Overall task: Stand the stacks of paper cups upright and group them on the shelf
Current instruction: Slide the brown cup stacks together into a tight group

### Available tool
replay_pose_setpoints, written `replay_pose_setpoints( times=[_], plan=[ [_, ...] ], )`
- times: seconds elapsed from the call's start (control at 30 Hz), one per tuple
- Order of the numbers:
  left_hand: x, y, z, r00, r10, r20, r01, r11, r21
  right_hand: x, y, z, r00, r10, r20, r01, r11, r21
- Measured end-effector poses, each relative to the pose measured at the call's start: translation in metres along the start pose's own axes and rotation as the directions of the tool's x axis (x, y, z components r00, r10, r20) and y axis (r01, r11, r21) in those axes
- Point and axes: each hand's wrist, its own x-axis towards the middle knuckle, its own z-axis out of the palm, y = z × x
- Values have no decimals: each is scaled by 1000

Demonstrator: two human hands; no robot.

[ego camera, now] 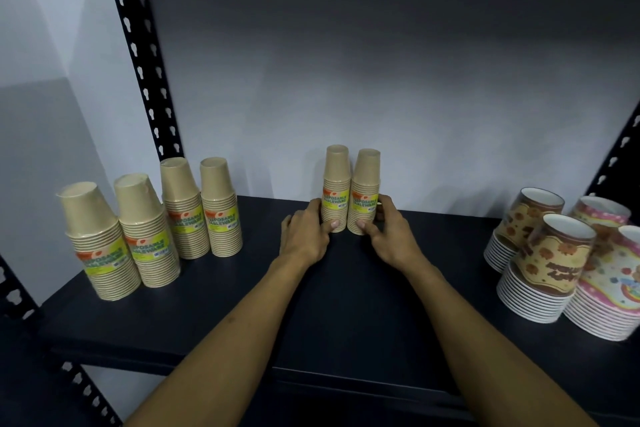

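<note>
Two small tan cup stacks stand upright side by side at the back middle of the dark shelf [311, 305], rims down, each with a yellow label. My left hand [304, 236] wraps the base of the left small stack [336, 184]. My right hand [388, 236] wraps the base of the right small stack [366, 191]. On the left of the shelf, several larger tan stacks [149, 229] stand upright in two rows. At the right, several printed cup stacks [547, 260] stand with mouths up, some brown and some pink.
A black perforated upright [145, 55] rises at the back left, and another [620, 149] at the right edge. A grey wall closes the back. An upper shelf board runs along the top. Bare shelf lies between the groups.
</note>
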Motion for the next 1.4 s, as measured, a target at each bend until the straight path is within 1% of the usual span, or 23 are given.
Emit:
replay_pose_setpoints(
  times=[0.13, 0.27, 0.43, 0.67, 0.83, 1.07, 1.4],
  plan=[
    [2, -3, 1, 999, -25, 35, 25, 1000, -13, -1, 1, 1, 1000, -12, -1, 12, 999, -43],
    [2, -5, 3, 999, -17, 34, 18, 1000, -15, 0, 0, 4, 1000, -6, -8, 5, 993, -116],
    [4, -6, 4, 999, -13, 40, 13, 1000, 10, 2, 2, 4, 1000, -4, 3, 4, 990, -141],
    [5, -9, 4, 998, -4, 56, 3, 1000, 21, 6, 4, 6, 999, 13, 38, -4, 976, -219],
    [5, -9, 5, 998, -11, 61, 9, 1000, 25, 6, 4, 6, 999, 9, 41, 0, 976, -218],
    [0, -4, -1, 997, -11, 79, 8, 999, 38, 7, 3, 3, 997, 41, 69, -27, 981, -193],
    [-5, -1, -4, 994, -31, 101, 34, 999, -22, 5, -2, 0, 992, 83, 94, -67, 983, -170]
  ],
)
